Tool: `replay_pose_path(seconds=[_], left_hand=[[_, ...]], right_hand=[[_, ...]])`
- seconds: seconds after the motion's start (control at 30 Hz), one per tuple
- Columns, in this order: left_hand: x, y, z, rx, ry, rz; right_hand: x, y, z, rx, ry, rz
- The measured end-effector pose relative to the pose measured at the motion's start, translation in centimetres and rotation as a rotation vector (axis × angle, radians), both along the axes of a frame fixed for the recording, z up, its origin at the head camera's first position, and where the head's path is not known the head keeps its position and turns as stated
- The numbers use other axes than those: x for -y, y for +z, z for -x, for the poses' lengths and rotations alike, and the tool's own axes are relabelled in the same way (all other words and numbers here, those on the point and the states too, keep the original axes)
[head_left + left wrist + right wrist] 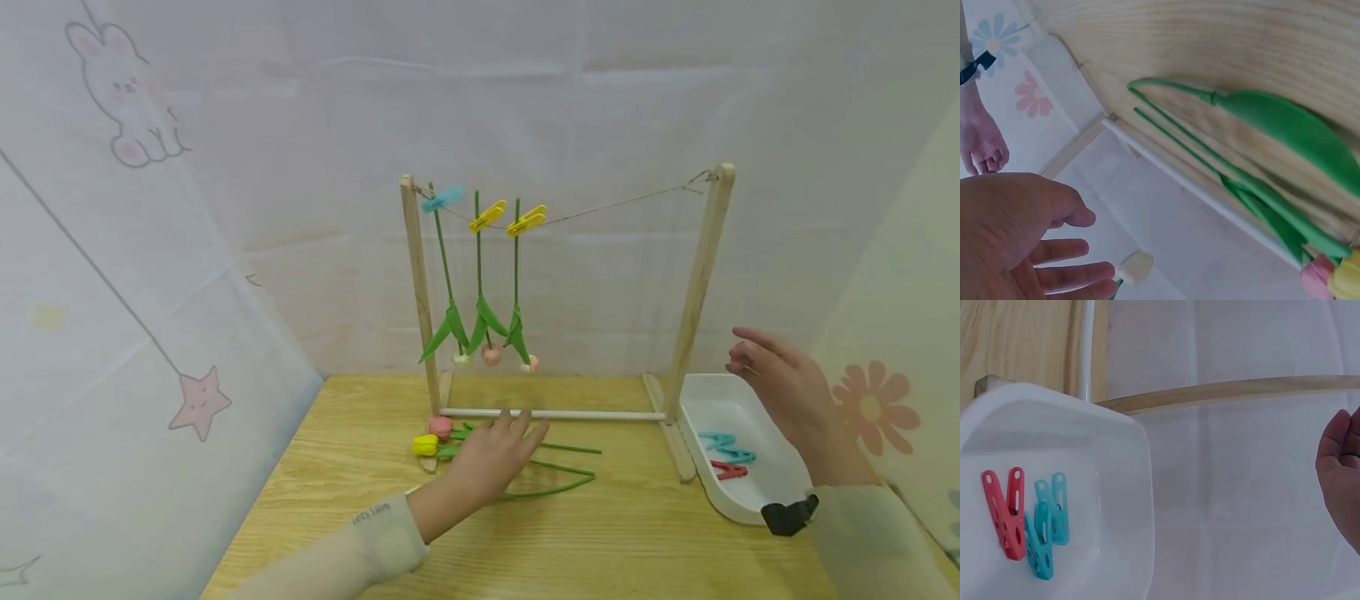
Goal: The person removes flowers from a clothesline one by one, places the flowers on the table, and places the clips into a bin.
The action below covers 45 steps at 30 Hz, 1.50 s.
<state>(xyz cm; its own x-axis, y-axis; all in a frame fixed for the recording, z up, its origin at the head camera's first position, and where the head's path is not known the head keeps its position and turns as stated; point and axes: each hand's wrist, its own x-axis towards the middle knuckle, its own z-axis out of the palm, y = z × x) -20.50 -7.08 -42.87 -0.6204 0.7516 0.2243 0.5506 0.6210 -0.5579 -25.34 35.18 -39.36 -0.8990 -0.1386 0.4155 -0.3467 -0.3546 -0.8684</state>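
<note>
My left hand point(491, 454), fingers spread, is over the artificial tulips lying on the table and holds nothing. A pink tulip point(440, 428) and a yellow tulip point(425, 445) show their heads to its left; green stems point(1179, 134) reach out on its other side. Raised above the white tray point(711, 487), my right hand point(787, 392) has loosely bent fingers with nothing visible in them. Three tulips hang head down from a string, clipped by a blue clothespin point(442, 198), a yellow clothespin point(488, 217) and another yellow clothespin point(527, 221).
A wooden frame point(701, 287) with a white crossbar point(585, 415) carries the string point(622, 202). In the tray lie a red clothespin point(1007, 515) and two blue ones, one blue clothespin point(1039, 547) in front. Printed cloth hangs behind and at both sides.
</note>
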Motion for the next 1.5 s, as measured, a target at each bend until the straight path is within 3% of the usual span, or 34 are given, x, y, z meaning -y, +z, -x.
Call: replay_pose_path(seconds=[0.2,0.43,0.63,0.73,1.0,1.33,1.5], left_hand=[[0.1,2.0,0.8,-0.06,0.012,-0.074],[0.5,4.4,2.4,-0.089,-0.002,-0.205],[0.9,6.8,4.3,-0.1,0.018,-0.347],[0.9,7.6,5.2,-0.082,0.011,-0.437],[1.3,9.0,7.3,-0.138,0.003,-0.593],[1.1,11.4,9.4,-0.007,-0.078,-0.827],[0.4,12.4,9.9,0.1,-0.049,-0.923]], right_hand=[[1.5,2.0,0.5,-0.015,0.035,-0.025],[3.6,4.6,1.5,-0.006,0.055,-0.052],[5.5,7.0,2.0,0.027,-0.008,-0.159],[6.5,8.3,2.2,0.038,-0.045,-0.212],[9.3,10.8,3.0,0.024,-0.045,-0.267],[13.1,13.6,4.3,-0.001,-0.055,-0.179],[14.0,14.5,4.8,-0.001,-0.058,-0.189]])
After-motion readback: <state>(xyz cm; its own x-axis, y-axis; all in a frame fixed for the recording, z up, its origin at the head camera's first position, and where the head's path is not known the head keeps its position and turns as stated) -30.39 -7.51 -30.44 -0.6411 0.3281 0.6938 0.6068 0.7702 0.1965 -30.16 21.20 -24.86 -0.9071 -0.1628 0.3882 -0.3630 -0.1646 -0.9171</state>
